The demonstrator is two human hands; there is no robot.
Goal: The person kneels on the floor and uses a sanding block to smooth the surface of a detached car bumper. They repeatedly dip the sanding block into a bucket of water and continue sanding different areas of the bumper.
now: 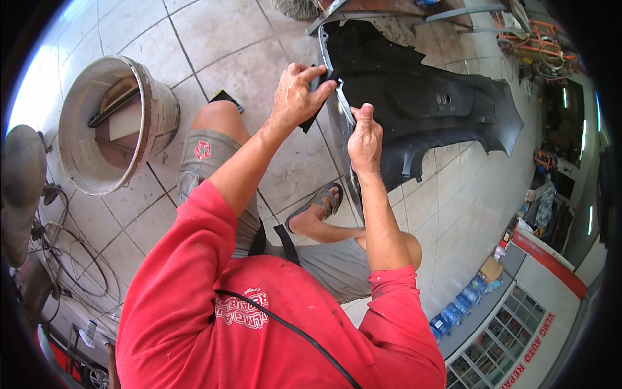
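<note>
A black car fender (414, 87) stands in front of me, its dark inner side facing me and its near edge pale and metallic. My left hand (298, 94) is closed on a thin black sheet (310, 122), perhaps sandpaper, pressed against that edge. Its fingers hide much of the sheet. Lower along the same edge, my right hand (365, 144) grips the fender, thumb up on the inner side and fingers folded out of sight. The fender's outer face is mostly hidden from this angle.
A worn round bucket (162, 107) holding flat pieces stands at left on the tiled floor (227, 42). Cables (71, 256) lie beyond it. A metal stand (460, 13) is behind the fender. Blue-tinted water bottles (461, 301) line the right side, near a white-framed glass cabinet (502, 337).
</note>
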